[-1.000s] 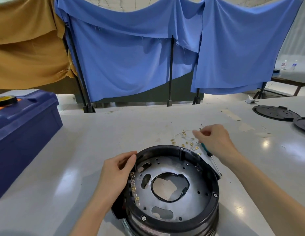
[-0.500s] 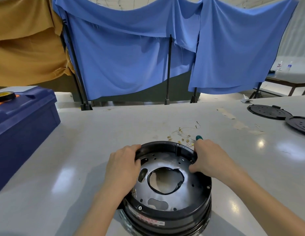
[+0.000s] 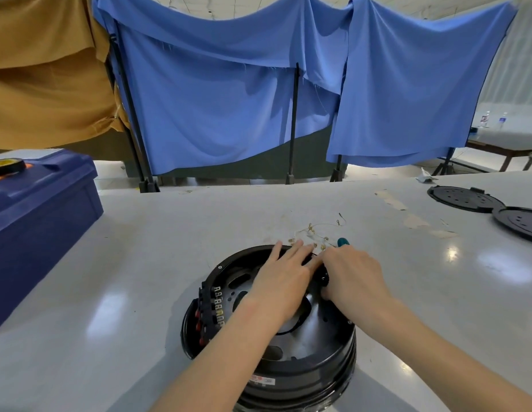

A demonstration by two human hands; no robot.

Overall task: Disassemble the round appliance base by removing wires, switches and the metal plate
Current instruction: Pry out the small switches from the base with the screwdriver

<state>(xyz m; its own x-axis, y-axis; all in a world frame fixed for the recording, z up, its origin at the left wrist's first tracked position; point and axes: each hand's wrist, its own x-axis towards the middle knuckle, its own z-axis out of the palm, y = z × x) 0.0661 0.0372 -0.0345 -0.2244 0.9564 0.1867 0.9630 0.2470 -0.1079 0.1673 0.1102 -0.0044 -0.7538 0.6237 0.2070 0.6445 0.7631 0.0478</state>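
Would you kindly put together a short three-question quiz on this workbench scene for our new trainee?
1. True or false: the left hand lies with straight fingers across the far rim of the round base.
2. What lies on the table just beyond the base?
A. loose wires with small gold terminals
B. a hammer
C. a coffee cup
3. Fill in: the blue box stands on the person's ___ side of the table.

Key: 1 true; 2 A; 3 left.
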